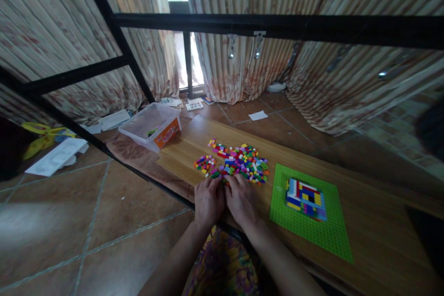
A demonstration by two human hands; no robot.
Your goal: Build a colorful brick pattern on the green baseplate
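Note:
Both of my hands meet at the near edge of a loose pile of small coloured building bricks (239, 159). My left hand (208, 198) has its fingers curled together, and its fingertips are tucked in by a few green bricks. Close against it, my right hand (240, 196) is bent in the same way, touching the near side of the pile. Whatever lies between the fingers is too small and too covered to make out. To the right lies a green baseplate (333, 236) carrying a low multicoloured brick build (305, 199).
The bricks lie on a long wooden board (194, 132). A clear plastic bin (138, 122) with an orange label stands at its left end. Black metal bars (208, 22) cross in front of striped curtains (243, 64). A white moulded tray (57, 155) rests on the tiled floor.

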